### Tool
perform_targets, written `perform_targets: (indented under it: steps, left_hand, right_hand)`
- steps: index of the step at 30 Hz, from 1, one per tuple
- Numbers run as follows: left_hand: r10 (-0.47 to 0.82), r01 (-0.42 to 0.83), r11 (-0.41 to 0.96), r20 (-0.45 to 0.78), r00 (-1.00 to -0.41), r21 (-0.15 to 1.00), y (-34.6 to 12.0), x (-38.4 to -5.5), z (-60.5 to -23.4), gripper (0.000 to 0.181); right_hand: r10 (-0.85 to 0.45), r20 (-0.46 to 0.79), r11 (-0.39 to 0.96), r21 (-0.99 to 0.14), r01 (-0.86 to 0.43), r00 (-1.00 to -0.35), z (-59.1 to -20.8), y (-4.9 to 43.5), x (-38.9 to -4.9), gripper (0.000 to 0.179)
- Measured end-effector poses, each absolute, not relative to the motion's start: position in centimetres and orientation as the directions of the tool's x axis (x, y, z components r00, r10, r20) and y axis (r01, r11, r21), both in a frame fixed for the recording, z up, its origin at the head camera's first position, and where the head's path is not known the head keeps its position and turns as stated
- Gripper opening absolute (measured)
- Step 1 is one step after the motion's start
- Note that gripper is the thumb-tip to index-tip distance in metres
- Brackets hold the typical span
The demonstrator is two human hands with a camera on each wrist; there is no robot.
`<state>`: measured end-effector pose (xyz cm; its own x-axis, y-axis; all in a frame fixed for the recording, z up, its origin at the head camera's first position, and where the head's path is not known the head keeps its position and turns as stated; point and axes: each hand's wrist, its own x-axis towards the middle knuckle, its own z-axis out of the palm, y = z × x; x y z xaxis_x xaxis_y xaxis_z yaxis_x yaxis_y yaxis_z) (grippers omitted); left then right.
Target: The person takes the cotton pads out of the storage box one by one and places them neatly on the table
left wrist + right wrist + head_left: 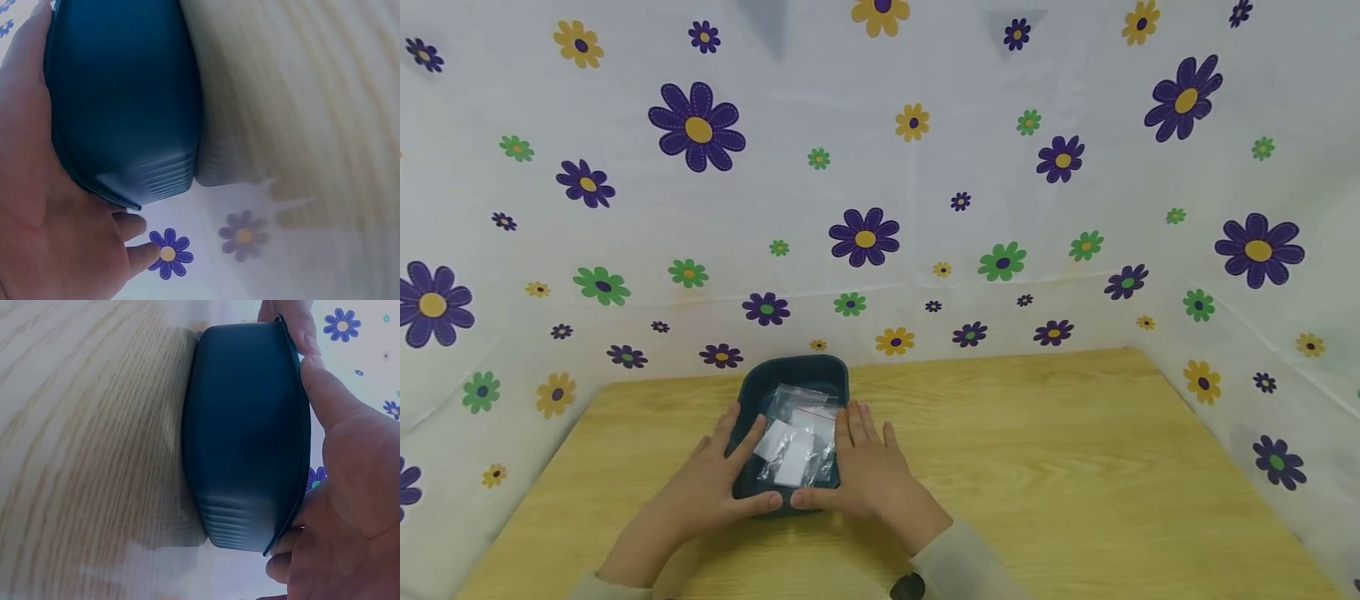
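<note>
A dark teal plastic bin (793, 367) stands on the table in the head view, with several clear zip bags (805, 437) holding white pieces inside. My left hand (707, 483) rests on the bin's left rim, its fingers extended and thumb along the near edge. On the opposite side my right hand (872, 475) touches the right rim with straight fingers, its thumb close to the left thumb. Both wrist views show the bin's outer wall (125, 94), ribbed at one end, with the palms beside the rim. The right wrist view shows the wall (247, 425) too.
The light wood table (1037, 467) reaches well to the right of the bin. White cloth with printed flowers (925, 183) encloses the back and both sides, close behind the bin's far end. A small dark object (907, 587) sits by the right sleeve.
</note>
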<state>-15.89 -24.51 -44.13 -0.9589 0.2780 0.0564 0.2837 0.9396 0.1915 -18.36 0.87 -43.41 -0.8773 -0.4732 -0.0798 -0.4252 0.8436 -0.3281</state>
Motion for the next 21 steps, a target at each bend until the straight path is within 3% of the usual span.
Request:
perform_targets:
  steps: [9, 21]
  left_hand:
    - [0.307, 0.315, 0.929, 0.070, -0.949, 0.195, -23.4, -16.5, -44.4, 0.114]
    - [0.340, 0.347, 0.910, 0.071, -0.938, 0.228, -21.2, -17.1, -44.5, 0.117]
  right_hand:
    - [-0.483, -0.051, 0.823, -0.367, -0.433, -0.874, -43.5, 2.7, -18.1, 0.124]
    - [-0.496, -0.027, 0.825, -0.325, -0.462, -0.868, -42.9, 4.5, -18.8, 0.126]
